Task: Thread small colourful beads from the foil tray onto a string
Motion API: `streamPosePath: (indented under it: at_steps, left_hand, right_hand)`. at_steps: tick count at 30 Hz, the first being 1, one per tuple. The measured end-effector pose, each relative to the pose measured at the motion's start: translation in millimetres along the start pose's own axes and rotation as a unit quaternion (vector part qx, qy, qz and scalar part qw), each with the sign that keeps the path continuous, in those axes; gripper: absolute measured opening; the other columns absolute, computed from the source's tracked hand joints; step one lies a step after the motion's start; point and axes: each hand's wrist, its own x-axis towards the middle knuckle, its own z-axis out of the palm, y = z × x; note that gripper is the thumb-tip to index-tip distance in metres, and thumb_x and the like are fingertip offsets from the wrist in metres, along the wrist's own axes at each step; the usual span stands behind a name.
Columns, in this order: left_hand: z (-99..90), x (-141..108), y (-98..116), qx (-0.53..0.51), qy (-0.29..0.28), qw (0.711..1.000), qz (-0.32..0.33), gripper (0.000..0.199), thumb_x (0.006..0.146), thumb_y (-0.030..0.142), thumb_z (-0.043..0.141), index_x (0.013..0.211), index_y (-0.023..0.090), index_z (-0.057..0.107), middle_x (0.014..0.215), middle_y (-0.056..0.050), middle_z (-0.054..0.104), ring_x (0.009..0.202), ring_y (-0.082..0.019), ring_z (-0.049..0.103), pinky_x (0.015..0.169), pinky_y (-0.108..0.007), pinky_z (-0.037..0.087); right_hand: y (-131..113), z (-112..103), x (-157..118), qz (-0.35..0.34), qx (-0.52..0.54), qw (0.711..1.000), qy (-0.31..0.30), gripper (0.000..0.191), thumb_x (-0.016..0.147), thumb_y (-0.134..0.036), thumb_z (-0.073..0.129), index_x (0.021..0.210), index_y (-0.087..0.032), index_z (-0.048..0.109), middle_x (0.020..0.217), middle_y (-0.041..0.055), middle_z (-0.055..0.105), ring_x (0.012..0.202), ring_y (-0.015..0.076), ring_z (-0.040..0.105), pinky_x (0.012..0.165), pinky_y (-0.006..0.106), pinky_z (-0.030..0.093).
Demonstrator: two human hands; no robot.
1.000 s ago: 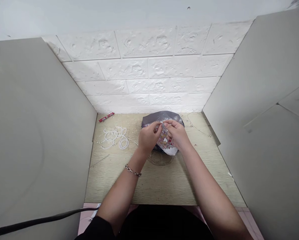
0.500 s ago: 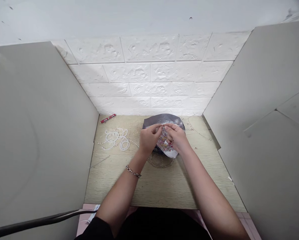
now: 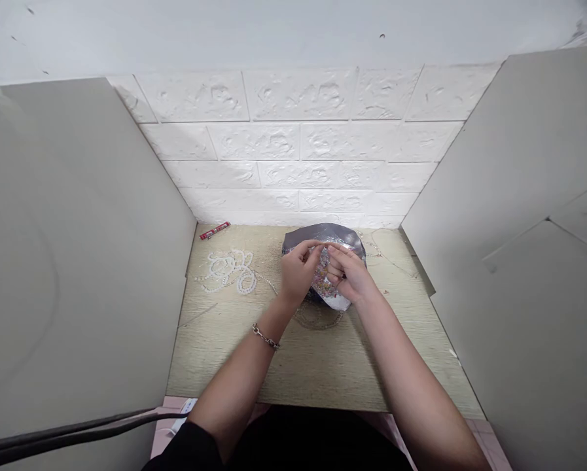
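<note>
A silvery-grey bag (image 3: 322,231) lies at the middle back of the wooden table, with a heap of small multicoloured beads (image 3: 324,285) and something white at its front. Over it, my left hand (image 3: 298,265) and my right hand (image 3: 348,268) meet at the fingertips. Both hands are pinched closed; whatever is between the fingers is too small to make out. Loops of clear beaded strand (image 3: 317,320) lie on the table below the bag. To the left is a pile of white bead strings (image 3: 229,269), joined to a thin strand running toward my left wrist.
A small red packet (image 3: 214,230) lies at the back left corner of the table (image 3: 322,373). Thin threads (image 3: 396,263) lie right of the bag. Grey panels stand on both sides, a white brick-patterned wall behind. Black cables (image 3: 101,428) cross the lower left.
The fingers of my right hand have shifted slightly and lie more spread behind the pinch. The hands stay together above the bag. The whole view has moved a little.
</note>
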Motion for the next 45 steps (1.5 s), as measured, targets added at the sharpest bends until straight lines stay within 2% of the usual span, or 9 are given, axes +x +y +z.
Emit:
streamPosePath:
  at_steps: [8,19,45]
  left_hand:
    - [-0.2,1.1,0.6,0.008,0.011,1.0,-0.004,0.016,0.074,0.026,0.053,0.076,0.015,0.064,0.052,0.003,0.05,0.045,-0.005,0.036,0.046,-0.018,0.032]
    - [-1.1,1.8,-0.2,0.018,0.009,1.0,0.005,0.016,0.073,0.027,0.052,0.075,0.015,0.063,0.057,0.002,0.055,0.046,-0.006,0.039,0.046,-0.018,0.033]
    - [-3.6,2.8,1.7,0.062,-0.003,0.998,0.009,0.016,0.072,0.026,0.051,0.073,0.016,0.063,0.045,0.006,0.04,0.042,-0.006,0.032,0.045,-0.018,0.03]
  right_hand:
    - [1.1,1.8,-1.7,0.022,0.012,1.0,-0.012,0.021,0.064,-0.027,0.064,0.076,-0.019,0.049,0.039,-0.0115,0.018,0.035,0.0019,0.013,0.031,0.013,0.015]
    - [-0.5,3.3,-2.6,0.024,0.013,1.0,-0.009,0.022,0.063,-0.026,0.065,0.076,-0.019,0.049,0.039,-0.0117,0.018,0.034,0.002,0.012,0.031,0.013,0.015]
    - [-0.7,3.4,-2.6,0.025,0.006,1.0,-0.005,0.025,0.062,-0.029,0.065,0.077,-0.019,0.049,0.038,-0.012,0.018,0.034,0.002,0.013,0.031,0.014,0.014]
